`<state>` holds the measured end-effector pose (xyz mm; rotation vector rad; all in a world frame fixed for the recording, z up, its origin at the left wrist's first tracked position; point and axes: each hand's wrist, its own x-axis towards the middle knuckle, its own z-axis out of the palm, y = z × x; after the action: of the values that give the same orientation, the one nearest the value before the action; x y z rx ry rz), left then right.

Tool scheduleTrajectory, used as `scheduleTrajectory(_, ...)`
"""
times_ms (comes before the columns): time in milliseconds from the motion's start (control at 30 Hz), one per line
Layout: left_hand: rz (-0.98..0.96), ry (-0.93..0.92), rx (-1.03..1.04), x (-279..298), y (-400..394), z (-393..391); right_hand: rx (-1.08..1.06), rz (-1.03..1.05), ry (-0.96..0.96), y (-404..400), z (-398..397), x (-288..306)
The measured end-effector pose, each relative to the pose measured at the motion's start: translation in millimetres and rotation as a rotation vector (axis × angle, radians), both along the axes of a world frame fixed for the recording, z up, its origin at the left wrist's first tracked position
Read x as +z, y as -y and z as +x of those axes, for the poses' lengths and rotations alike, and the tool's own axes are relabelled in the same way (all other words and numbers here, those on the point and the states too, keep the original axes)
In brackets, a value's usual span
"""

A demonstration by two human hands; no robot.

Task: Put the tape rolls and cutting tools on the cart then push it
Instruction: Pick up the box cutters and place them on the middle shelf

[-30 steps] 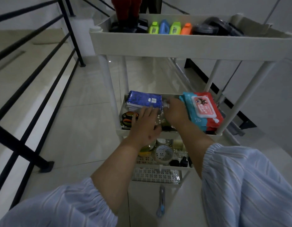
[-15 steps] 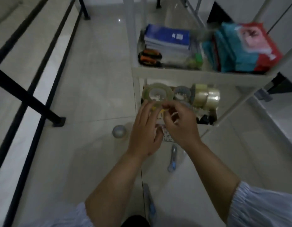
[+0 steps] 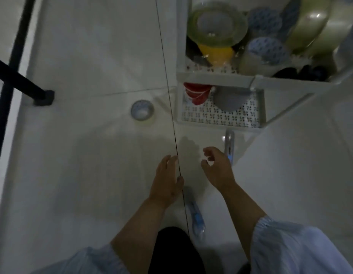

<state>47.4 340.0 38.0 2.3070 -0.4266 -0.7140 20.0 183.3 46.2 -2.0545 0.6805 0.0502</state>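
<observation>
Two utility knives lie on the floor below the cart (image 3: 221,77): one (image 3: 229,144) beside the right hand (image 3: 217,167), one (image 3: 195,213) near the left hand (image 3: 166,179). Light, rigid, probably slick; best pinched mid-handle. Both hands reach downward, fingers loosely spread, empty. A tape roll (image 3: 142,110) lies apart.

No text, label, brand, number or sign can be read anywhere here, because the picture is dim and blurred, and the small dark marks on the white cart (image 3: 221,115) shelf are only a repeated pattern, not letters.
</observation>
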Motion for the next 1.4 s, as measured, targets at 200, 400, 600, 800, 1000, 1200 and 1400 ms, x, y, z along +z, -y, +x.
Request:
scheduleTrajectory(200,0.143,-0.317,0.029,-36,6,-45,0.076,0.019,-0.257,-13,-57,-48)
scheduleTrajectory(400,0.094,-0.53,0.156,-56,19,-61,0.239,0.056,-0.519,-27,-75,-75)
scheduleTrajectory(600,-0.017,-0.506,0.311,-61,17,-55,0.206,0.074,-0.447,-33,-63,-64)
scheduleTrajectory(800,-0.15,-0.424,0.343,-29,21,-30,0.134,0.054,-0.224,-29,-31,-17)
scheduleTrajectory(1000,-0.278,-0.324,0.262,92,37,12,0.038,0.172,-0.051,-15,-8,102)
scheduleTrajectory(1200,-0.374,-0.08,0.143,226,89,49,-0.036,0.066,0.131,28,17,236)
scheduleTrajectory(1400,-0.597,0.188,0.092,360,129,78,0.023,-0.102,0.345,68,43,368)
